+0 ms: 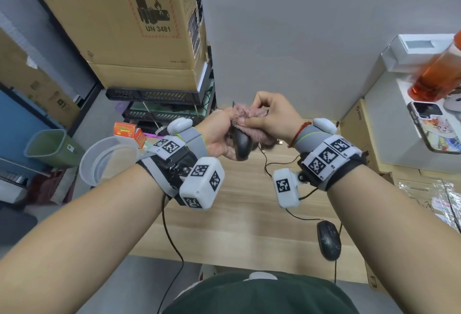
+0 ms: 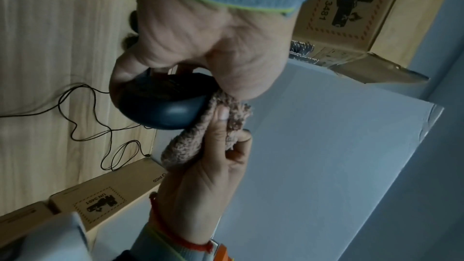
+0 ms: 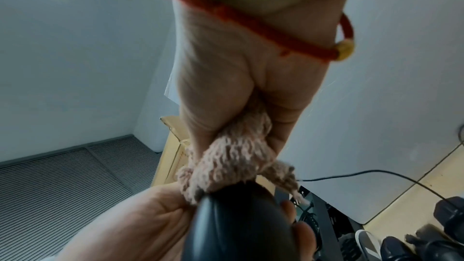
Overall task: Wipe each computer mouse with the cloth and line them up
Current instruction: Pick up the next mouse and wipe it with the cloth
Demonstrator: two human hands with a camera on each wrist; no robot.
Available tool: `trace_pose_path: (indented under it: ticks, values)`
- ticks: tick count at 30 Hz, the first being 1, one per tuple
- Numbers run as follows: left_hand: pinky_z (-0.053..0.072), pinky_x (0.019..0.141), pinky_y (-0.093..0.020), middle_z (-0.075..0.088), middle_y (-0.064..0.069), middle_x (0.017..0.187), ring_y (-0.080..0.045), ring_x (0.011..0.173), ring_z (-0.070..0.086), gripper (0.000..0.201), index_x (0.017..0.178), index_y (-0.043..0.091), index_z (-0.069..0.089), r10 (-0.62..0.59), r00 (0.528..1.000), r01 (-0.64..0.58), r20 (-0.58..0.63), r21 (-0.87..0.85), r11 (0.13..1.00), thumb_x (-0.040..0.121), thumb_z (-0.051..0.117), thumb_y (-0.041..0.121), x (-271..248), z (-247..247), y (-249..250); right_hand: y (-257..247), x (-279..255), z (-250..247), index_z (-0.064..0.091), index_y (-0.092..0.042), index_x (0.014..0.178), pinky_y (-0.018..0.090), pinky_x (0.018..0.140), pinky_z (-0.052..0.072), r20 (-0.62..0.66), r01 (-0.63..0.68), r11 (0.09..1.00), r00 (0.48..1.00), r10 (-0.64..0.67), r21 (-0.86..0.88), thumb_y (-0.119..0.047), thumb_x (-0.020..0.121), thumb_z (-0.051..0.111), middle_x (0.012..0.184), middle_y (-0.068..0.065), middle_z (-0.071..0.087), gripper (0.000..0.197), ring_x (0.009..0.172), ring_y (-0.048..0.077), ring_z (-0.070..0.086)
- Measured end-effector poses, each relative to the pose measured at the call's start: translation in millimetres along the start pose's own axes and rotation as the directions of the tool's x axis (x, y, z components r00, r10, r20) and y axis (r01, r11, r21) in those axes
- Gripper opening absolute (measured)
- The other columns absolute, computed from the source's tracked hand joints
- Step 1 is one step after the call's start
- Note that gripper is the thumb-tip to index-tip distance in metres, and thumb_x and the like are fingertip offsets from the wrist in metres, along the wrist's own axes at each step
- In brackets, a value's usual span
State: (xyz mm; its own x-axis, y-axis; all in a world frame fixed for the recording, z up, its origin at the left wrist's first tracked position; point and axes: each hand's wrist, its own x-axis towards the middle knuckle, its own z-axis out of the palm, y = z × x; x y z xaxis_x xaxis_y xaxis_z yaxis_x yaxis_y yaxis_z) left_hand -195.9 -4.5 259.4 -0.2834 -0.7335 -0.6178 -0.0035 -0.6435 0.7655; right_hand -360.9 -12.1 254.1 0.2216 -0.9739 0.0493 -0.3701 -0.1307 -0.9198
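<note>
Step in hand: wiping. Left hand (image 1: 219,139) grips black mouse (image 1: 242,142); right hand (image 1: 272,114) pinches pink cloth (image 1: 249,116) against it. Next, likely: set it beside second mouse (image 1: 328,240), tabletop (image 1: 249,201), five o'clock.

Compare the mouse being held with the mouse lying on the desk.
The held mouse is raised above the desk, gripped by the left hand; the desk mouse lies flat near the front edge, untouched. The pink cloth presses on the held one; none touches the other. Both are black and wired.
</note>
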Motion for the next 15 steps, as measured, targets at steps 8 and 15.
trace_pose_path:
  ticks: [8, 15]
  values:
    - [0.053, 0.074, -0.045, 0.07, -0.002, 0.095, -0.023, 0.069, 0.07, 0.034, 0.128, 0.025, 0.052, 0.037, 0.999, -0.038, -0.01, -0.141, 0.989, 0.108, 0.032, 0.043, -1, -2, -3, 5, -14, 5, 0.048, -0.022, 0.07, 0.023, 0.056, 0.041, 0.14, 0.014, 0.998, 0.99, -0.004, -0.066, -0.013, 0.071, 0.088, 0.064, -0.016, 0.055, 0.042, 0.056, 0.0, 0.048]
    - [0.046, 0.071, -0.037, 0.065, -0.01, 0.098, -0.03, 0.082, 0.063, 0.044, 0.109, 0.026, 0.065, 0.007, 0.993, 0.001, 0.115, -0.069, 0.998, 0.105, 0.032, 0.056, -14, 8, -2, 7, 2, 1, 0.047, -0.025, 0.068, 0.024, 0.064, 0.041, -0.198, -0.001, 0.996, 0.98, -0.016, -0.084, -0.027, 0.075, 0.084, 0.066, -0.016, 0.053, 0.037, 0.065, 0.006, 0.048]
